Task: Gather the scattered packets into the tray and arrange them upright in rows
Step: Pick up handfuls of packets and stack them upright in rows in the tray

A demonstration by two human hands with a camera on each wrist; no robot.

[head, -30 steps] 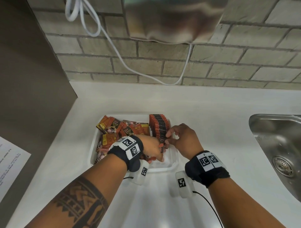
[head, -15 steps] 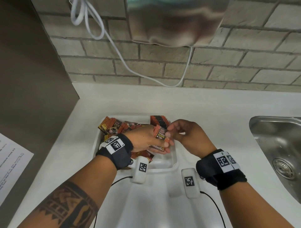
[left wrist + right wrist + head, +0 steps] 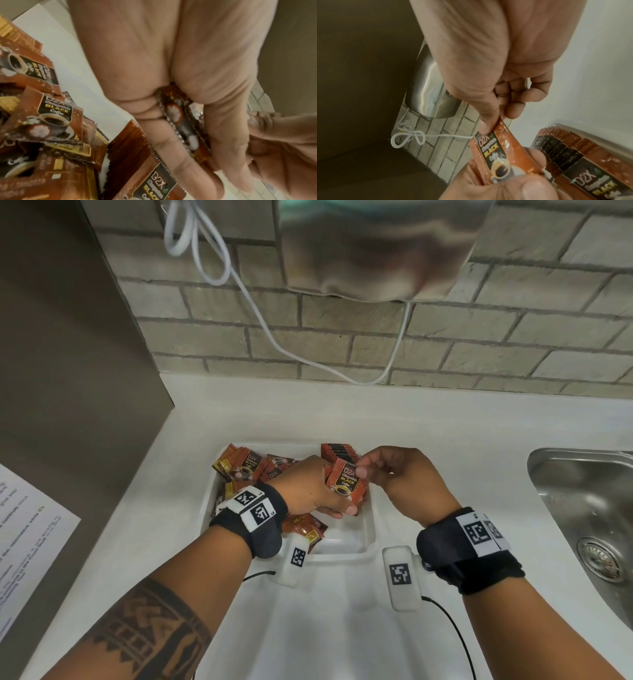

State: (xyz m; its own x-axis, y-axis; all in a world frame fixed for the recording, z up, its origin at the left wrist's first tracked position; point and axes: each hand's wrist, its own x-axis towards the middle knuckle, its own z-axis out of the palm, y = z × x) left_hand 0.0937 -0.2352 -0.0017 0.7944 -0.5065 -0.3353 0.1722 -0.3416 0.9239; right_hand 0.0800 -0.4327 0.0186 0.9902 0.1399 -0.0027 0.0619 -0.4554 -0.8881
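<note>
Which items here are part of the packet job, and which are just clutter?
Job:
- held packets, gripped by left hand, top pinched by right hand
- upright row
- loose packets
- tray

Lying about:
- sink
- paper sheet
- white cable
- wall dryer

White counter (image 3: 428, 433) under white tray (image 3: 368, 537), paper sheet (image 3: 24, 529)
</note>
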